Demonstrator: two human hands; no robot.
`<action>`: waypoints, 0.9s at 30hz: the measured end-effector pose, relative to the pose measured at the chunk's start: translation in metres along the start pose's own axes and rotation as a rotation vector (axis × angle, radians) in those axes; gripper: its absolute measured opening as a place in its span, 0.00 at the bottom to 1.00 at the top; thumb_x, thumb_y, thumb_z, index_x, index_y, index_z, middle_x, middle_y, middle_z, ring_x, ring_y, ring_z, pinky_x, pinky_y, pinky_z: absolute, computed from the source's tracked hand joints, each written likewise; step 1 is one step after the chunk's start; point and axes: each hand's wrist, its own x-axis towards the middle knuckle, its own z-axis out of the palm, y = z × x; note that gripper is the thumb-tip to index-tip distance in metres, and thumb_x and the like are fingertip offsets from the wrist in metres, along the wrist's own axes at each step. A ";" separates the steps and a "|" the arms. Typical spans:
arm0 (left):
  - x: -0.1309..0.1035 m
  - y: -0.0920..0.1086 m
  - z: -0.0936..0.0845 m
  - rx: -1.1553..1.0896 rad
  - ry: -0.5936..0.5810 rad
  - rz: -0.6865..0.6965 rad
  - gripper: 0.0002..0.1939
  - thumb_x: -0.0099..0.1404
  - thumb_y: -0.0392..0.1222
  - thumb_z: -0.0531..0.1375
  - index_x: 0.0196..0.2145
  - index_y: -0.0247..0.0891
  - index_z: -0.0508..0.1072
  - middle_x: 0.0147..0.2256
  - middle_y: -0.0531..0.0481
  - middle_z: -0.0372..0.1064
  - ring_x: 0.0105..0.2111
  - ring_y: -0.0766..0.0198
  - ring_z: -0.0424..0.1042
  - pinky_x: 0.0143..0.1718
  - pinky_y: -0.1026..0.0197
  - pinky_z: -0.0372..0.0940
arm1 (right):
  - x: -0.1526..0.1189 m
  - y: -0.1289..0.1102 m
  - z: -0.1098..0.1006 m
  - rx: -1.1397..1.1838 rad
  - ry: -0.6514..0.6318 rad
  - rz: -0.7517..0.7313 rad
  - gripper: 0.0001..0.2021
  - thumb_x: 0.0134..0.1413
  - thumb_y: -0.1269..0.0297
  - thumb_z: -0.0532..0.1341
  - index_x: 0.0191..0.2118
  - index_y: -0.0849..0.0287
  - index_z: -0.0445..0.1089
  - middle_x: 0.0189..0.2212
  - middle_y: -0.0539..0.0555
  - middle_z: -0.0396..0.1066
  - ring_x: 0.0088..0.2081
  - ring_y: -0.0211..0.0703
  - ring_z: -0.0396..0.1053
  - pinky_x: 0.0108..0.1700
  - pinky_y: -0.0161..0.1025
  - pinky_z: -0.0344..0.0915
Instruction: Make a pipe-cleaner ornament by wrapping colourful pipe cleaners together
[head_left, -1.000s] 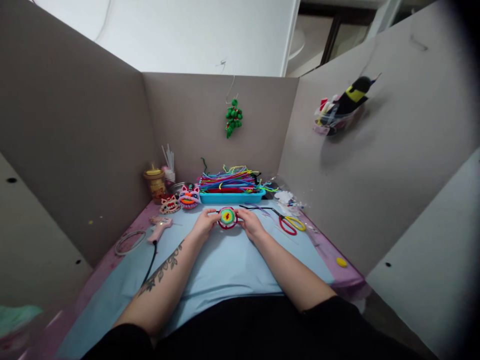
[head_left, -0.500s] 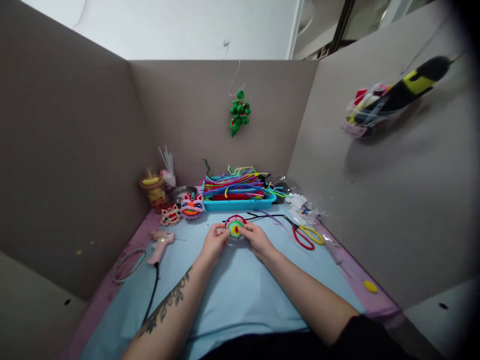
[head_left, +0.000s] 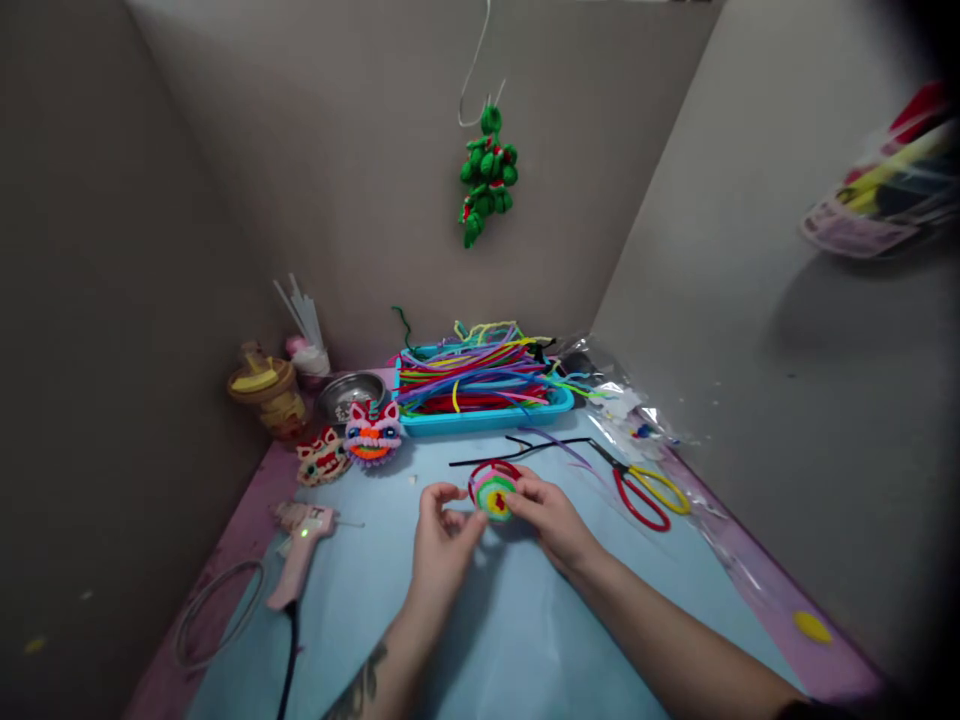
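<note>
A small round pipe-cleaner disc [head_left: 493,500] is held upright above the blue mat, with a red outer rim, pink and green rings and a yellow middle with a red spot. My right hand [head_left: 551,515] pinches its right side between thumb and fingers. Beside its left edge, my left hand [head_left: 448,530] has its thumb and fingers spread apart, the thumb tip close to the disc; whether it touches is unclear. Black pipe cleaners [head_left: 517,452] lie just behind the disc. To the right, scissors [head_left: 637,485] with red and yellow handles rest on the mat.
Behind stands a blue tray [head_left: 487,422] heaped with coloured pipe cleaners. At left are a pink glue gun [head_left: 300,550], two lion-head pieces [head_left: 373,435], a metal bowl [head_left: 352,395] and a cup [head_left: 266,395]. A green ornament [head_left: 487,170] hangs at the back wall; plastic wrappers [head_left: 615,390] lie right.
My view has tipped down and closer. My left hand has come off the disc's left side and its fingers have spread. My right hand still grips the disc.
</note>
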 end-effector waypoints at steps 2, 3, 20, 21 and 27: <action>-0.008 0.004 -0.002 0.233 0.048 0.187 0.20 0.51 0.41 0.64 0.41 0.43 0.63 0.42 0.44 0.66 0.32 0.62 0.69 0.28 0.61 0.64 | 0.001 -0.008 -0.004 -0.174 0.048 -0.089 0.12 0.44 0.56 0.64 0.20 0.57 0.68 0.44 0.57 0.67 0.47 0.50 0.63 0.52 0.47 0.56; -0.011 0.006 -0.004 0.346 0.026 0.318 0.19 0.54 0.40 0.62 0.43 0.43 0.63 0.44 0.42 0.66 0.39 0.57 0.69 0.34 0.57 0.66 | 0.001 -0.012 -0.005 -0.248 0.082 -0.142 0.11 0.44 0.57 0.64 0.19 0.56 0.67 0.44 0.57 0.67 0.48 0.51 0.62 0.53 0.48 0.56; 0.001 -0.013 -0.012 0.839 -0.222 0.868 0.30 0.62 0.36 0.55 0.61 0.48 0.54 0.58 0.43 0.56 0.56 0.53 0.60 0.52 0.52 0.63 | -0.010 -0.011 0.010 -0.082 -0.234 -0.066 0.10 0.46 0.57 0.64 0.23 0.58 0.69 0.42 0.54 0.66 0.45 0.45 0.66 0.49 0.41 0.60; 0.002 -0.012 -0.013 0.832 -0.238 0.855 0.29 0.61 0.36 0.56 0.59 0.48 0.56 0.58 0.43 0.57 0.56 0.54 0.61 0.52 0.53 0.63 | -0.011 -0.011 0.010 -0.079 -0.242 -0.060 0.10 0.46 0.57 0.63 0.24 0.58 0.70 0.42 0.54 0.66 0.45 0.45 0.66 0.49 0.41 0.60; 0.006 -0.009 -0.015 0.632 -0.151 0.592 0.22 0.55 0.43 0.61 0.49 0.43 0.69 0.52 0.42 0.66 0.52 0.52 0.66 0.51 0.51 0.64 | -0.013 -0.024 -0.008 -0.170 -0.190 -0.051 0.09 0.47 0.60 0.63 0.36 0.53 0.74 0.52 0.56 0.61 0.53 0.47 0.60 0.52 0.43 0.58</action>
